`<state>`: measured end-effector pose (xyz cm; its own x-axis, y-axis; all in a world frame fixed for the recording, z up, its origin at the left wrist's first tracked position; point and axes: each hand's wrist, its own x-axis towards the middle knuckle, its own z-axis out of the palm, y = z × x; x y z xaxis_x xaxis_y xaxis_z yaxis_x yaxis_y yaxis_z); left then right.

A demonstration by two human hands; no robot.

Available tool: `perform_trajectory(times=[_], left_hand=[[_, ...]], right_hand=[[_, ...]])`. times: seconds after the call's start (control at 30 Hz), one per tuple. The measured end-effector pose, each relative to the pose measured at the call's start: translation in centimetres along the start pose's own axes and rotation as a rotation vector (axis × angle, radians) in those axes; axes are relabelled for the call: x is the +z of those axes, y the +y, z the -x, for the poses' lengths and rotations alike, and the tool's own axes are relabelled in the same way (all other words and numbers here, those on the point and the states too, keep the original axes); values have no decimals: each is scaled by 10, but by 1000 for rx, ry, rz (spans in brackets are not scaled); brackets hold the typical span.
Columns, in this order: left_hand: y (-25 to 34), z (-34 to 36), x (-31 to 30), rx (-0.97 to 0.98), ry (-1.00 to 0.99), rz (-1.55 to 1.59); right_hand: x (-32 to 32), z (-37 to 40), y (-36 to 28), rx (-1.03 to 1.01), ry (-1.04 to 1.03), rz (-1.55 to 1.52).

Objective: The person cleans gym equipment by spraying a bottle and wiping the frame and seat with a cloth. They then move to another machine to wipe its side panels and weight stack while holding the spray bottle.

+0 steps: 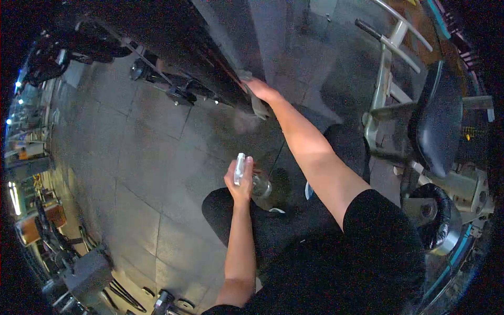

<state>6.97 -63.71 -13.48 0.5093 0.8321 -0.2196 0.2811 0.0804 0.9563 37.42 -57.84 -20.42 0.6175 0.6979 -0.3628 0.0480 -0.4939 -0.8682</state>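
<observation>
My left hand point(240, 181) is wrapped round a clear spray bottle point(261, 186) with a white spray head point(240, 167), held above my bent leg. My right hand point(260, 90) presses a grey cloth point(257, 106) against the lower edge of a large dark panel point(210, 58). The cloth hangs below the fingers, and the fingertips are partly hidden behind it and the panel edge.
Gym equipment with a pale metal frame point(382, 94) and a black pad point(438, 121) stands at the right. Dark machine parts point(163, 79) lie beyond the panel's left side. More equipment point(89, 273) is at the lower left, on the grey tiled floor point(142, 157).
</observation>
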Motion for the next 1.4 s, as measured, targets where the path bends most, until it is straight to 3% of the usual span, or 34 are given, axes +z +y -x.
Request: perform_trajectory(times=[0.1, 0.17, 0.23, 0.3, 0.37, 0.43, 0.5, 0.57, 0.7, 0.9, 0.97, 1.07, 1.17, 1.4], left_hand=[[16, 4, 5, 28, -10, 32], [16, 4, 6, 111, -48, 34], [1, 3, 5, 52, -40, 108], [28, 10, 1, 67, -48, 138], [56, 20, -3, 112, -51, 162], [105, 27, -4, 132, -47, 183], [173, 46, -13, 209, -41, 218], [229, 59, -22, 208, -31, 187], [327, 94, -51, 170, -67, 260], [456, 160, -120, 326, -116, 257], [499, 188, -146, 311, -106, 227], [550, 231, -176, 300, -32, 317], [609, 265, -231, 295, -5, 258], [606, 293, -310, 382, 210, 229]], right_hand=[[-11, 3, -5, -24, -135, -15], [16, -34, 42, -205, 88, -17], [-25, 25, -25, 43, -43, 269], [-20, 16, 8, -176, 78, 273], [-61, 90, -45, -89, -75, -29], [-63, 119, -45, -6, -13, -544], [-85, 192, -99, 8, 8, -869], [-94, 241, -133, -124, 35, -1023], [-133, 340, -220, -200, 66, -1024], [-224, 501, -377, -424, 11, -852], [-248, 545, -409, -422, 60, -951], [-277, 586, -458, -657, 77, -1240], [-298, 610, -528, -759, 60, -1401], [-265, 607, -608, -732, -149, -1517]])
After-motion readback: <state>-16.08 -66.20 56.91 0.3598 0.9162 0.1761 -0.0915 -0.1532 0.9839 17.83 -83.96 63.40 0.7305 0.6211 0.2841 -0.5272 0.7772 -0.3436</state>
